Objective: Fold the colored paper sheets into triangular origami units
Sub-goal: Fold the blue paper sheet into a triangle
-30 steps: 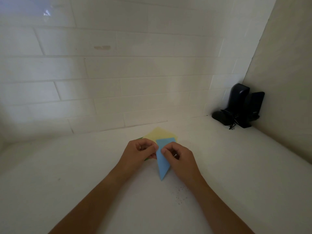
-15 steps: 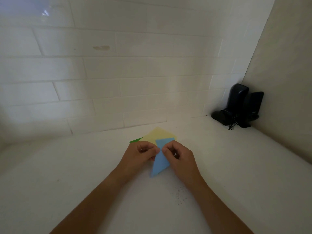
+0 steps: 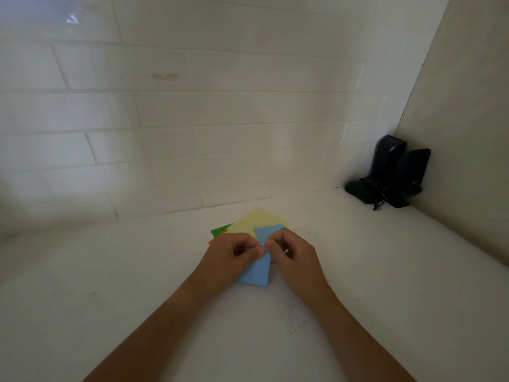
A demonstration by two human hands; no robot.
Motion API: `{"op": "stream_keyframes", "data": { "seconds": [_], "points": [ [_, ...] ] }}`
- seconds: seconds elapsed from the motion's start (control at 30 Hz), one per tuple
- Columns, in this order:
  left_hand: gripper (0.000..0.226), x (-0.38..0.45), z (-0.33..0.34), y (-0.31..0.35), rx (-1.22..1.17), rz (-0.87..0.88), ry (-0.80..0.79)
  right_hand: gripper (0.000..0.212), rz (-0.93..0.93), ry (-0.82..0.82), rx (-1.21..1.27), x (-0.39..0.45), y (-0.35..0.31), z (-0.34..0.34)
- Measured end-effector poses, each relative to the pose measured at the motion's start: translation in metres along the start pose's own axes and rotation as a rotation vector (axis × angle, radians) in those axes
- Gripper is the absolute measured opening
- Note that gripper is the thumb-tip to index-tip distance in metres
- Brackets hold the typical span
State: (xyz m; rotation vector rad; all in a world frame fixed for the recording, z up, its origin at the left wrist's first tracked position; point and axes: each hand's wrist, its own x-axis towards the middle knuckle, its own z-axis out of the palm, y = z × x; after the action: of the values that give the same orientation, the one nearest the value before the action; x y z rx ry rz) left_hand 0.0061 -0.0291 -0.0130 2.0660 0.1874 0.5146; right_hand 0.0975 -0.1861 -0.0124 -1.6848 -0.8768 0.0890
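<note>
- Hands work close together at the middle of the white counter (image 3: 115,293), one left hand (image 3: 230,260) and one right hand (image 3: 296,257), thumbs nearly meeting.
- Left fingers curl inward and the thumb and forefinger pinch the left edge of the blue paper sheet (image 3: 257,271); right fingers curl the same way and pinch its right edge just opposite.
- Blue paper runs from just beyond the fingertips, where a flat corner shows, down between the two thumbs to a squared lower end below the knuckles; it looks folded lengthwise, though the layers cannot be counted.
- Such a paired pinch on opposite edges probably serves to steady the strip while a crease is set along its centre, so the triangular unit seems only partly formed.
- Beyond the fingertips lies one yellow sheet (image 3: 256,220), flat, with the blue paper's far end overlapping it.
- Left of the left knuckles, one green sheet (image 3: 220,231) and one orange sheet (image 3: 217,238) peek out from beneath the yellow; that stack likely waits within reach as the next supply.
- Sheets counted: four colours, one of each visible.
- Far right of the right hand, dark devices (image 3: 391,172) stand in the tiled corner, well apart from the folding.
</note>
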Motion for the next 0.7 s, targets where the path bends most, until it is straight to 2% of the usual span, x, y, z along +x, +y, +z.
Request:
{"op": "stream_keyframes", "data": {
  "seconds": [0.47,0.6,0.7],
  "points": [
    [0.013,0.0,-0.004,-0.001,-0.059,-0.044,-0.024,0.017,0.013,0.058,-0.011,0.002,0.009,0.002],
    [0.035,-0.002,-0.004,0.003,-0.069,-0.069,-0.104,0.02,0.04,0.102,-0.016,0.003,0.012,0.001],
    [0.034,-0.003,-0.002,0.004,-0.051,-0.06,-0.072,0.009,0.072,0.11,-0.009,0.004,0.013,0.001]
  ]
}}
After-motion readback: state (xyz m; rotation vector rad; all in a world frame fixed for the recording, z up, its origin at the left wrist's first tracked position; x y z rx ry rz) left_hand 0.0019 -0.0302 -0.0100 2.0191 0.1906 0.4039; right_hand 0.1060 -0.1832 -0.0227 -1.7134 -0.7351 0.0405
